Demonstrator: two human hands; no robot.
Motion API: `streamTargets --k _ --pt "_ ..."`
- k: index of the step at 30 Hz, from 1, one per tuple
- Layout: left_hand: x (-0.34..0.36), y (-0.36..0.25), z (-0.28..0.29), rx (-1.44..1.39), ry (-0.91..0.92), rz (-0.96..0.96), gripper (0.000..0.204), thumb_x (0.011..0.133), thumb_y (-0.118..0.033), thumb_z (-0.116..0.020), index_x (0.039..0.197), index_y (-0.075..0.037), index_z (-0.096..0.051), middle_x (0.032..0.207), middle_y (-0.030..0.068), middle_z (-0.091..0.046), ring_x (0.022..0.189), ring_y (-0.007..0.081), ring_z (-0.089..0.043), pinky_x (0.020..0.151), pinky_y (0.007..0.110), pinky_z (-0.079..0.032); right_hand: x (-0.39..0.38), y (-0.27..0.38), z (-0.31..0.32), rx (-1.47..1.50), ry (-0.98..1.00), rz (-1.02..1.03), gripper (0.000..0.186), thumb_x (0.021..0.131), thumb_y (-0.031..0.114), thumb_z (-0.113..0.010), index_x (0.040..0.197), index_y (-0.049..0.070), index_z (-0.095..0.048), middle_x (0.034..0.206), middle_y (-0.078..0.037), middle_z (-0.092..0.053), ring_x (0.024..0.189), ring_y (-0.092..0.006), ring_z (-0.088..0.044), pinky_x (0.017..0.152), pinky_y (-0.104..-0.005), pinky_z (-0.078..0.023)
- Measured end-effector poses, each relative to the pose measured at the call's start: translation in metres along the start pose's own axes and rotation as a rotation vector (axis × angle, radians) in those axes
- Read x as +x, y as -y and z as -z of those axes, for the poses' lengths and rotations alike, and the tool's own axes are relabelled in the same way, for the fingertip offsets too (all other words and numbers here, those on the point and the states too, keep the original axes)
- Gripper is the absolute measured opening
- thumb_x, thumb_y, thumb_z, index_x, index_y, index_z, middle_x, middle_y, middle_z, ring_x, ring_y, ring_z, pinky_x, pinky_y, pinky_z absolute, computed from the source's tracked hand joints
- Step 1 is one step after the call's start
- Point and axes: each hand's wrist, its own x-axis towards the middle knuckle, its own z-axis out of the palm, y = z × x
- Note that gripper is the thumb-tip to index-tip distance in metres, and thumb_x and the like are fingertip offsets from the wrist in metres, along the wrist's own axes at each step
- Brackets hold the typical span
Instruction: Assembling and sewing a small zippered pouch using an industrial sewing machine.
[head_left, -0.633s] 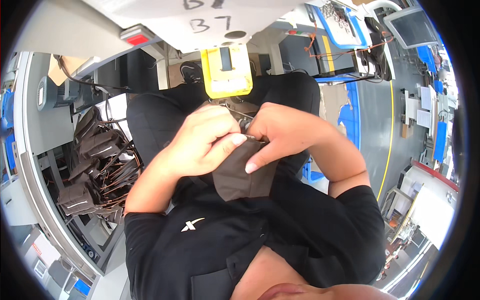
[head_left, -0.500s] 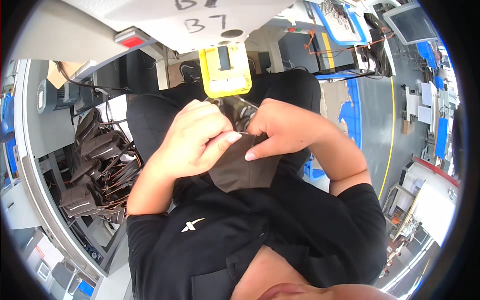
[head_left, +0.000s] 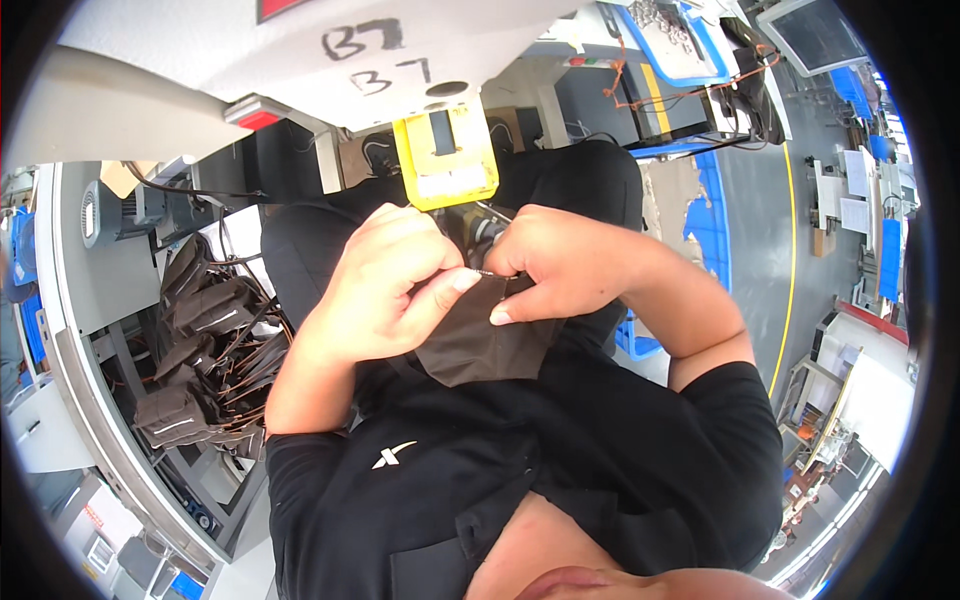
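Note:
A dark brown fabric piece hangs in front of my chest, below the yellow machine head. My left hand is closed on its upper left edge, with the thumb pressed against curled fingers. The upper right edge is gripped by my right hand, its thumb lying on the front of the cloth. Between the hands runs a short, thin toothed strip, too small to make out clearly. Metal machine parts show just beyond my knuckles, under the yellow guard; my fingers partly hide them.
A white machine body overhangs the far side. At left, a pile of dark brown sewn pieces with orange-brown edges lies beside a grey motor. A blue tray of small metal parts sits far right, with a blue crate below.
The whole view has shifted slightly, bringing the machine lower in the picture. Both hands keep their hold on the brown fabric, with little movement relative to it.

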Motion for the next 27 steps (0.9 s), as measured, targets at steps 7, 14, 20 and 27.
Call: streamTargets --k 7,14,20,27 --pt "0.003 -0.001 0.001 0.066 -0.014 -0.035 0.016 0.080 -0.011 -0.080 0.079 -0.008 -0.064 0.069 0.0037 -0.053 0.065 0.0245 -0.053 0.065 0.037 -0.039 0.004 0.001 0.003 -0.116 0.044 -0.083 0.043 0.081 0.026 -0.079 0.064 -0.006 -0.056 0.056 -0.021 -0.049 0.054 -0.0394 -0.049 0.055 -0.0480 -0.040" --pt "0.003 -0.001 0.003 0.068 -0.003 -0.059 0.016 0.080 -0.012 -0.080 0.080 -0.009 -0.064 0.069 0.0033 -0.053 0.065 0.0243 -0.053 0.065 0.037 -0.038 0.008 -0.006 -0.008 0.015 0.032 -0.061 0.046 0.081 0.027 -0.079 0.062 -0.006 -0.053 0.054 -0.020 -0.045 0.051 -0.0363 -0.045 0.053 -0.0464 -0.038" --pt "0.005 -0.001 0.004 0.064 -0.005 -0.056 0.016 0.080 -0.013 -0.079 0.079 -0.009 -0.064 0.069 0.0033 -0.052 0.065 0.0247 -0.053 0.065 0.037 -0.038 0.008 -0.006 -0.011 0.033 0.007 -0.029 0.044 0.080 0.026 -0.078 0.063 -0.006 -0.053 0.055 -0.021 -0.047 0.052 -0.0375 -0.048 0.054 -0.0467 -0.039" --pt "0.005 0.000 0.010 0.100 -0.002 -0.018 0.017 0.079 -0.014 -0.079 0.076 -0.008 -0.063 0.069 0.0040 -0.059 0.063 0.0251 -0.053 0.066 0.036 -0.040 0.010 -0.009 -0.007 -0.062 0.036 -0.033 0.043 0.082 0.029 -0.077 0.068 -0.006 -0.057 0.061 -0.023 -0.054 0.059 -0.0411 -0.057 0.057 -0.0482 -0.043"
